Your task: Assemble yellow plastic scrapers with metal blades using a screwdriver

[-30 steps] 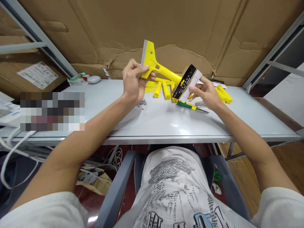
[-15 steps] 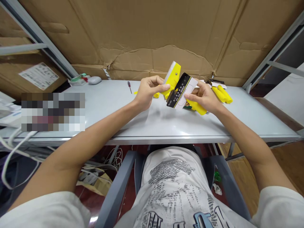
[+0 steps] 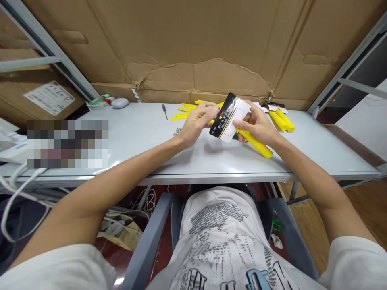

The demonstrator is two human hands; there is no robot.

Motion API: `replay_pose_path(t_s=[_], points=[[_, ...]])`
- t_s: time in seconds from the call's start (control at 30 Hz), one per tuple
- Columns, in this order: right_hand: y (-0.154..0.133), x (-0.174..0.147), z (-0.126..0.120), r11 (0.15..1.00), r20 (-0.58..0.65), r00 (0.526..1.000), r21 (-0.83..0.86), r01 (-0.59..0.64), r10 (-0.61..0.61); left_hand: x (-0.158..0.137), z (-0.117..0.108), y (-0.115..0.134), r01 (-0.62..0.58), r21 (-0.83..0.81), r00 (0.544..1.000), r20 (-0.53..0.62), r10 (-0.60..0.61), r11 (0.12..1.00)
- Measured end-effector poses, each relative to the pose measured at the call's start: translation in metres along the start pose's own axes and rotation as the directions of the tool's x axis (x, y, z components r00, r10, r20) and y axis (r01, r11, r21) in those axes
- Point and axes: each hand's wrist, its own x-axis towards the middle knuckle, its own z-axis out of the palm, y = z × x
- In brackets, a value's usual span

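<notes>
My right hand grips a black-and-white printed card, its thumb on the white half. Under that thumb it also holds a smooth yellow handle that points down towards me. A small green part shows below the card; the rest is hidden behind it. My left hand is closed in a pinch at the card's left edge, and what lies between its fingertips is hidden. Behind that hand several thin yellow pieces lie fanned out on the table.
Two yellow handles and another black card lie at the back right. A small screwdriver rests at the back left, near a white mouse. A cardboard sheet stands behind the white table.
The yellow piece with a white edge and rivet is gone from my left hand, which moved slightly down. The card tipped, and more of the yellow handle shows in my right hand.
</notes>
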Motion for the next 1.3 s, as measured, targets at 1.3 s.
replay_pose_path(t_s=[1.3], points=[[0.021, 0.010, -0.025, 0.941, -0.068, 0.983, -0.306, 0.140, -0.169, 0.021, -0.022, -0.005, 0.089, -0.022, 0.985, -0.146, -0.091, 0.996]])
